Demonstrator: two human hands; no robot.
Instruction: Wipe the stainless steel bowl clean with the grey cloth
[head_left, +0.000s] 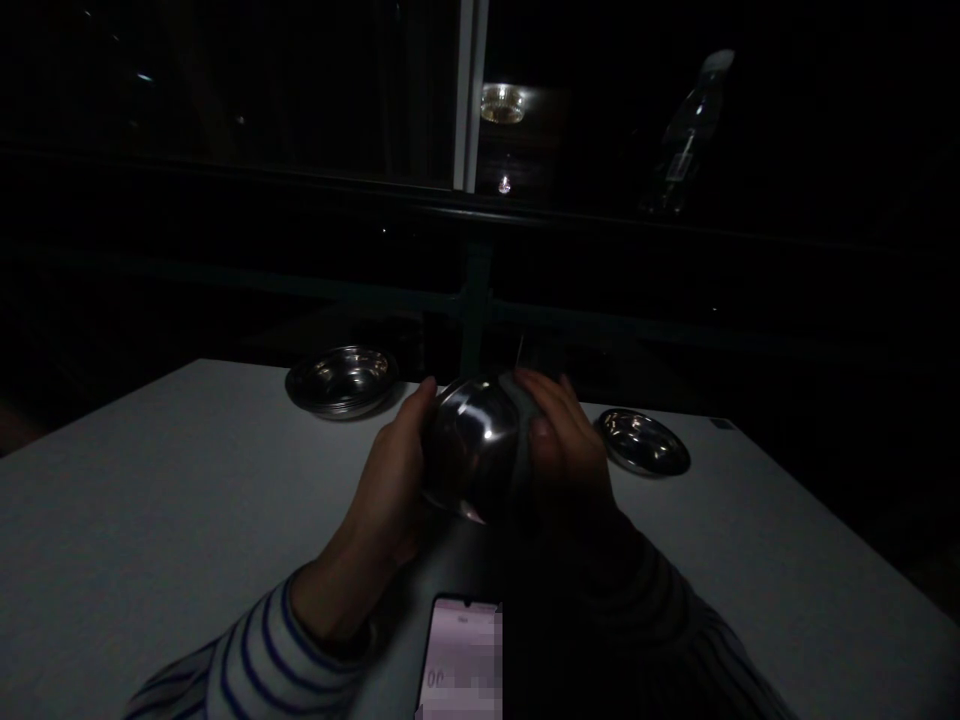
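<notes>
Left hand (390, 468) gripping steel bowl (469, 440) | right hand (574, 450) holding grey cloth (523, 408) against its side

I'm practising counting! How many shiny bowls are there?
At least 4: the held bowl, the bowl at right, and those in the stack at left, where at least two rims show; more may be nested there.

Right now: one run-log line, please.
Left hand: holds metal bowl | Right hand: holds grey cloth against it | Table: bowl stack left, single bowl right, phone nearest
</notes>
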